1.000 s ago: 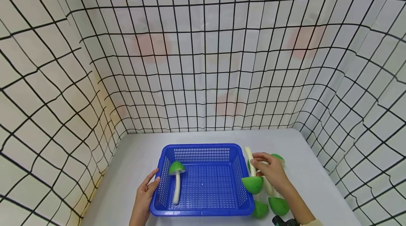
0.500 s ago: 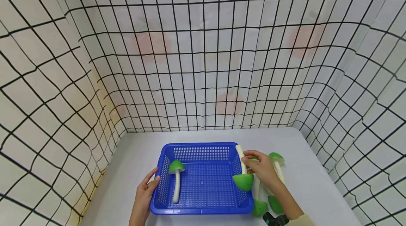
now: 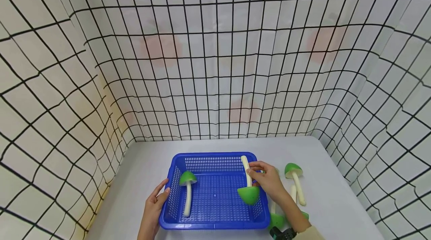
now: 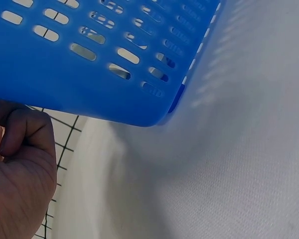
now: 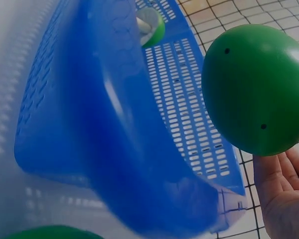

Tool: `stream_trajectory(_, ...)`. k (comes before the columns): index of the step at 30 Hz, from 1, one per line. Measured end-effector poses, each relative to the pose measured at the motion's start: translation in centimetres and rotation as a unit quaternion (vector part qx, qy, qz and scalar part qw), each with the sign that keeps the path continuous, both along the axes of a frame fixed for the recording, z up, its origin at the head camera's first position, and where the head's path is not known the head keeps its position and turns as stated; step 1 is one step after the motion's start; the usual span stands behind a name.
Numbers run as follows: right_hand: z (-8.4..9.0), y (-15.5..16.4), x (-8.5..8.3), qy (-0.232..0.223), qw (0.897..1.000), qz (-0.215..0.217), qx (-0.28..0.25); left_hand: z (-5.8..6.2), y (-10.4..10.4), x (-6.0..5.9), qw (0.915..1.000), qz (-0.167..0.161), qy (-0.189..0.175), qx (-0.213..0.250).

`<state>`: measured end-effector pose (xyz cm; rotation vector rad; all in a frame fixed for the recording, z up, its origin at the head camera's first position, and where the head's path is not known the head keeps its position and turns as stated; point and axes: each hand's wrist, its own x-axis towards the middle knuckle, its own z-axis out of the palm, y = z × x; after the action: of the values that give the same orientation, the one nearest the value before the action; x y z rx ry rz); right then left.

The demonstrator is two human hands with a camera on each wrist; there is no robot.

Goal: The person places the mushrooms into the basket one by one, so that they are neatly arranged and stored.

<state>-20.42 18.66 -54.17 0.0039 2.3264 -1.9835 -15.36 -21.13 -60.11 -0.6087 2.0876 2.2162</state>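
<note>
A blue plastic basket [image 3: 215, 226] with slotted walls stands on the table. My left hand [image 3: 153, 207] holds its left rim, thumb on top; the left wrist view shows curled fingers by the basket wall [image 4: 104, 74]. Above the basket's right side, my right hand [image 3: 269, 182] pinches the white stem of a toy mushroom [image 3: 248, 195], green cap down. That cap [image 5: 256, 89] hides part of the fingers in the right wrist view. Another green-capped mushroom [image 3: 188, 195] lies inside along the left, its cap toward the back.
Several more green-capped mushrooms lie right of the basket, among them one [image 3: 296, 184] beyond my right forearm and one [image 3: 277, 220] by the basket's front right corner. Black grid netting [image 3: 215, 94] over white walls encloses the back and sides of the table [image 3: 323, 180].
My right hand has carried the mushroom leftward, from beside the right rim to over the basket's inside. The left hand has kept its place on the rim.
</note>
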Motion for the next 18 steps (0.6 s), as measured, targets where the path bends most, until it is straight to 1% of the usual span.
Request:
stream_trajectory(5,-0.3,-0.8,-0.2,0.002,1.000,0.006,0.006,0.0,0.0,0.0,1.0000,0.002,0.003,-0.001)
stream_trajectory(9,-0.5,-1.4,-0.2,0.000,1.000,0.007,0.012,0.1,0.0,0.1,1.0000,0.004,-0.001,0.003)
stream_trajectory(18,-0.4,-2.7,-0.2,0.009,1.000,0.022,-0.010,0.2,0.1,0.1,1.0000,0.003,0.003,0.003)
